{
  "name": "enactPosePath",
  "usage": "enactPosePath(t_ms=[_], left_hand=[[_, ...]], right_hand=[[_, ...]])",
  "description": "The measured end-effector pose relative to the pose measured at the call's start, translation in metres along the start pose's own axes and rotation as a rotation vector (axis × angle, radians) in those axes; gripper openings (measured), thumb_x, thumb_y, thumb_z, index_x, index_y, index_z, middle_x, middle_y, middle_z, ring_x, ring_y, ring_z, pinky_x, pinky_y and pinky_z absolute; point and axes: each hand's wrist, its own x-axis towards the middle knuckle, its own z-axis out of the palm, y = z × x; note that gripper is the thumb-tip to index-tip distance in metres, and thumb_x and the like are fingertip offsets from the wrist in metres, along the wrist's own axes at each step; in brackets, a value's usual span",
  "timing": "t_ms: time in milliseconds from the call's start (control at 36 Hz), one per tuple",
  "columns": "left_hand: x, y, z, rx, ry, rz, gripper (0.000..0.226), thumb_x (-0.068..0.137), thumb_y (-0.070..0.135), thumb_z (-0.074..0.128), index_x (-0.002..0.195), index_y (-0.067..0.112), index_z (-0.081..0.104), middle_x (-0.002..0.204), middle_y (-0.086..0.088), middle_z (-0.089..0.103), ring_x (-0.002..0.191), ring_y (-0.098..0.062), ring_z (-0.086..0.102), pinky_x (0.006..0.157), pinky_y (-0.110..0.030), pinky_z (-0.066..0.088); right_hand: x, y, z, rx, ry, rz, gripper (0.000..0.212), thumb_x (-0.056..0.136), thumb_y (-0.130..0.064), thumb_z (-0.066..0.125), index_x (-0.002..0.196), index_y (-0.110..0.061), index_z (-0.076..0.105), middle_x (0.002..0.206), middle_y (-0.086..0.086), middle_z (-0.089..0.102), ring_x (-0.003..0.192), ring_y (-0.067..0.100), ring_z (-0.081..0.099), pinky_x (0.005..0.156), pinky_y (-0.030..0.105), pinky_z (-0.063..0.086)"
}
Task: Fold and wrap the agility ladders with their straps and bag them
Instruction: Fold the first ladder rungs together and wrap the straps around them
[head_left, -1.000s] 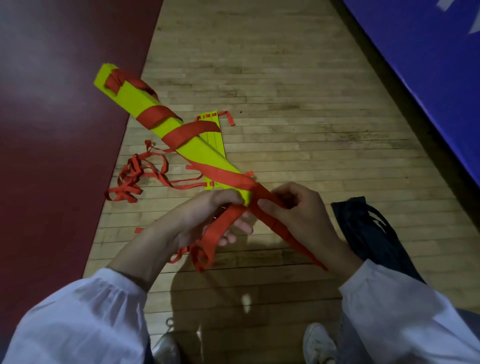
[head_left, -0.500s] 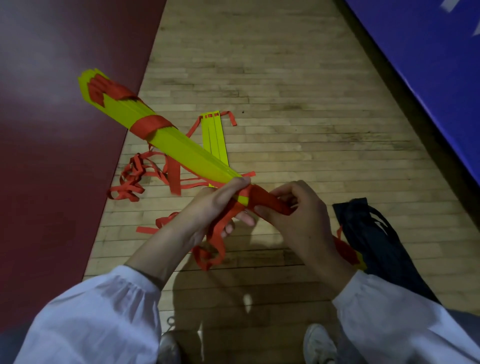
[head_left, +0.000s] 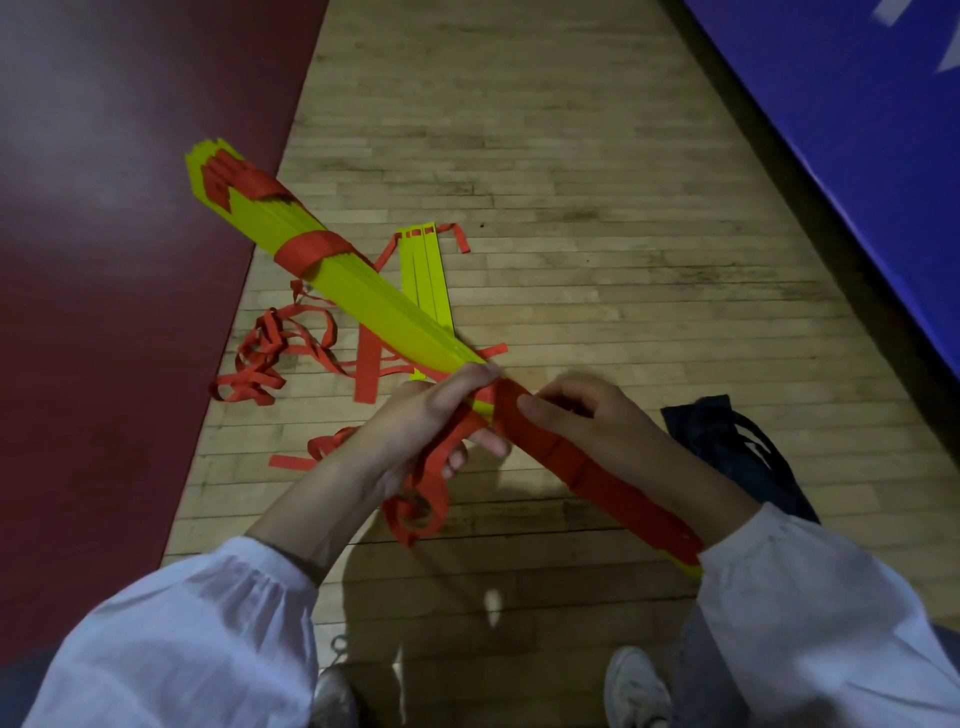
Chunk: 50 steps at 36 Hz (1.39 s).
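- Head view: bundle of yellow-green flat plastic rungs (head_left: 363, 296) is held on a diagonal between both hands. Its far end points up-left over the dark red mat (head_left: 104, 260); its near end sits by the right white sleeve (head_left: 810, 613).
- Left hand (head_left: 431, 421) has fingers curled round the bundle, thumb on top, with a loose run of red webbing strap (head_left: 431, 483) trapped in the grip and dangling below in a loop.
- Right hand (head_left: 587, 415) has its thumb pressed flat on the tightly wound red section and fingers curled over the far side (fingertips hidden).
- Red wrap covers the near stretch of the bundle; one more red band (head_left: 311, 252) sits around the middle.
- Second set of yellow-green rungs (head_left: 428, 275) lies flat on the pale wooden plank floor (head_left: 571, 156), partly under the held bundle.
- Loose tangle of red straps (head_left: 270, 353) lies left of it, near the mat edge.
- Dark navy drawstring fabric bag (head_left: 737, 457) lies crumpled on the floor, just right of the right forearm (mouth not visible).
- Blue mat (head_left: 857, 130) is in the top-right corner.
- White shoe (head_left: 634, 686) is at the bottom edge.
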Motion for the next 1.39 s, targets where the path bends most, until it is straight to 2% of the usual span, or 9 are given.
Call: enactPosePath(t_ms=[194,278,361,472,806,917,1139,1222,1389], left_hand=[[-0.001,0.0,0.002,0.035,0.002,-0.008,0.046,0.088,0.047,0.056,0.101,0.003,0.064,0.08,-0.017,0.073,0.034,-0.013,0.043,0.037,-0.018,0.037],[-0.002,0.0,0.003,0.046,0.0,-0.001,0.047,0.089,0.045,0.056,0.102,0.001,0.065,0.081,-0.019,0.073,0.033,-0.014,0.043,0.035,-0.017,0.037],[-0.003,0.001,0.004,0.055,-0.011,0.01,0.049,0.089,0.044,0.056,0.104,-0.001,0.065,0.082,-0.022,0.072,0.032,-0.015,0.042,0.035,-0.018,0.036],[-0.003,0.001,0.002,0.055,-0.042,0.009,0.051,0.09,0.047,0.053,0.109,0.0,0.062,0.084,-0.023,0.072,0.033,-0.015,0.043,0.036,-0.018,0.037],[-0.006,0.004,-0.009,0.031,-0.257,-0.068,0.065,0.079,0.07,0.042,0.12,0.02,0.053,0.09,-0.018,0.071,0.05,-0.02,0.061,0.048,-0.025,0.053],[-0.005,0.007,-0.013,0.007,-0.288,-0.073,0.065,0.086,0.069,0.037,0.115,0.014,0.056,0.092,-0.019,0.07,0.051,-0.02,0.062,0.048,-0.025,0.054],[-0.005,0.01,-0.014,0.035,-0.252,-0.104,0.067,0.08,0.065,0.045,0.102,0.003,0.061,0.088,-0.016,0.071,0.046,-0.015,0.058,0.042,-0.022,0.049],[-0.004,0.009,-0.013,0.038,-0.212,-0.069,0.06,0.087,0.058,0.046,0.101,0.002,0.062,0.087,-0.017,0.071,0.044,-0.014,0.056,0.041,-0.02,0.047],[-0.003,0.007,-0.008,0.039,-0.147,-0.019,0.047,0.093,0.046,0.049,0.091,0.001,0.062,0.076,-0.016,0.068,0.045,-0.015,0.054,0.041,-0.02,0.046]], right_hand=[[-0.001,0.003,-0.006,0.138,-0.142,0.194,0.065,0.063,-0.066,0.064,0.101,-0.013,0.07,0.094,0.013,0.073,0.092,0.038,0.069,0.079,0.048,0.056],[-0.001,0.002,-0.005,0.217,-0.221,0.275,0.061,0.071,-0.058,0.062,0.105,-0.008,0.069,0.095,0.014,0.074,0.087,0.029,0.071,0.081,0.042,0.055],[-0.003,-0.001,-0.005,0.255,-0.274,0.308,0.056,0.077,-0.055,0.058,0.104,-0.007,0.069,0.09,0.011,0.073,0.075,0.018,0.068,0.063,0.026,0.054],[-0.005,-0.006,-0.004,0.224,-0.26,0.298,0.057,0.074,-0.057,0.055,0.102,-0.01,0.069,0.082,0.006,0.072,0.068,0.013,0.065,0.056,0.02,0.05],[-0.007,-0.007,-0.001,0.239,-0.14,0.26,0.047,0.068,-0.058,0.064,0.09,-0.017,0.073,0.08,0.006,0.073,0.071,0.018,0.066,0.07,0.032,0.049],[-0.007,-0.007,0.0,0.237,-0.063,0.23,0.05,0.062,-0.059,0.07,0.087,-0.016,0.073,0.079,0.006,0.072,0.071,0.019,0.063,0.064,0.032,0.046],[-0.003,-0.005,0.003,0.128,0.089,0.155,0.029,0.072,-0.045,0.076,0.087,-0.021,0.07,0.069,-0.008,0.067,0.06,0.002,0.061,0.058,0.022,0.046],[-0.002,-0.003,0.007,0.102,0.139,0.149,0.033,0.071,-0.045,0.079,0.092,-0.022,0.069,0.075,-0.01,0.067,0.064,0.0,0.062,0.059,0.019,0.047],[0.0,0.008,0.012,-0.011,0.212,0.116,0.047,0.058,-0.061,0.08,0.088,-0.027,0.067,0.079,-0.009,0.069,0.073,0.005,0.066,0.073,0.034,0.054]])
